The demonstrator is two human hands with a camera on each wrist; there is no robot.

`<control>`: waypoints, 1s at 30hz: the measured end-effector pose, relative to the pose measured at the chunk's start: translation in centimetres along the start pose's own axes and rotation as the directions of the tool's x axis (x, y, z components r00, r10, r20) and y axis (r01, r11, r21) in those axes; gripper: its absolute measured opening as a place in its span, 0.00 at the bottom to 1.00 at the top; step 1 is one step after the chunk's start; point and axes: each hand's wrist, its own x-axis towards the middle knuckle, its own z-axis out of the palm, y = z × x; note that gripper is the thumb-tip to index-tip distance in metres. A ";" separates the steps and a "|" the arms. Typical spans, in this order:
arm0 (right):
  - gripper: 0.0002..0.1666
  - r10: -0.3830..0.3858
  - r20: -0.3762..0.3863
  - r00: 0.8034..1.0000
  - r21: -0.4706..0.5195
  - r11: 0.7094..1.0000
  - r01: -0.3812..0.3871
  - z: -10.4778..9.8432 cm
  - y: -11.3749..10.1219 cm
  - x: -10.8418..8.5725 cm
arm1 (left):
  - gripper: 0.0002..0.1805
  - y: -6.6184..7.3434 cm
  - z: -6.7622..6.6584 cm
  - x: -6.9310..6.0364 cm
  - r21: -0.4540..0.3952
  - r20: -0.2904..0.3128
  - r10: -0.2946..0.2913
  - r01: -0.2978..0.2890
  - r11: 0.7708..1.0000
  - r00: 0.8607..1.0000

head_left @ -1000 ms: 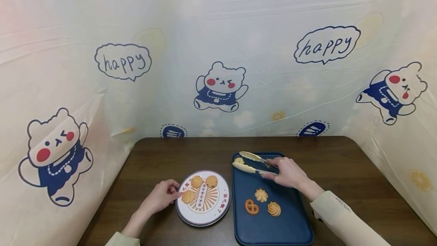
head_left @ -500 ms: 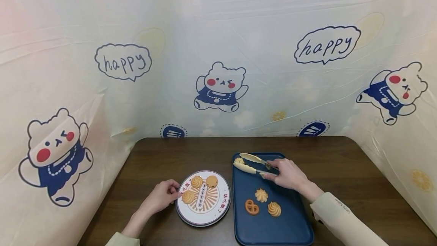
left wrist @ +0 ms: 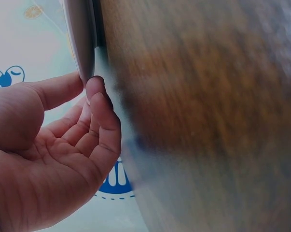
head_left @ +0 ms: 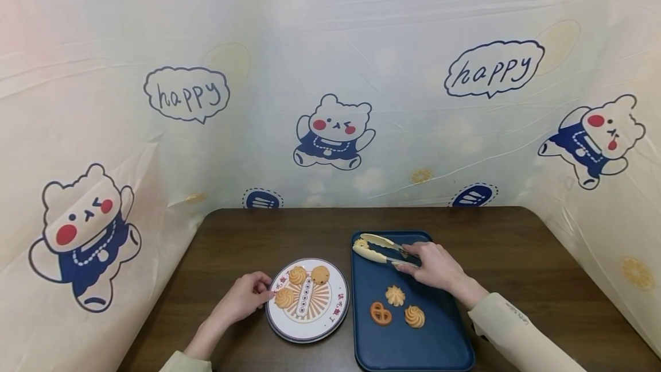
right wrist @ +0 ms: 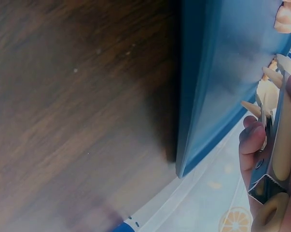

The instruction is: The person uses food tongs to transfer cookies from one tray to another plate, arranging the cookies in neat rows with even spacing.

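With the right hand point(head_left: 436, 267), gripping the cream tongs point(head_left: 369, 254) by the handles, with their tips parted. With the left hand point(head_left: 247, 297), pinching the left rim of the white plate point(head_left: 322, 325) between thumb and fingers. For the step in hand, probably picking up the corner cookie point(head_left: 360, 243), at the far left of the blue tray point(head_left: 413, 349), centre both tips around it first, rather low. Then squeeze slowly and evenly, because likely brittle. Better to lift straight up, without scraping along the raised edge. With the left hand, pinch lightly and level, so as not to slide the three plated cookies point(head_left: 298, 275).

Hard to make out: most of the corner cookie, partly covered by the tongs. Cannot tell whether touched by the tips. Hidden in head view by the right hand: the rear end of the tongs. Cut off at the border of right wrist view: part of the same hand. Blurred in left wrist view: the bench point(left wrist: 208, 96). Under the plate, possibly a second one; cannot be sure.
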 end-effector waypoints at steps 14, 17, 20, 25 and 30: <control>0.35 -0.002 0.004 1.000 -0.008 1.000 0.002 -0.6 0.0 -0.1 | 0.10 -0.1 0.1 0.1 0.007 0.001 -0.006 0.006 1.000 1.000; 0.36 -0.009 -0.001 1.000 -0.005 1.000 0.009 -0.8 -0.1 -0.1 | 0.10 -0.1 0.1 0.2 0.010 0.000 0.000 0.000 1.000 1.000; 0.36 -0.015 -0.009 1.000 -0.012 1.000 0.015 -1.0 -0.3 -0.2 | 0.10 -0.2 0.1 0.3 0.016 -0.002 0.005 -0.005 1.000 1.000; 0.35 -0.058 -0.030 0.998 -0.001 0.998 0.058 -1.3 -1.1 -0.4 | 0.10 -0.3 0.1 0.3 0.022 -0.005 0.006 -0.006 1.000 1.000; 0.35 -0.100 -0.032 0.994 0.006 0.995 0.101 -1.4 -2.4 -0.4 | 0.10 -0.3 0.1 0.3 0.019 -0.007 0.008 -0.008 1.000 1.000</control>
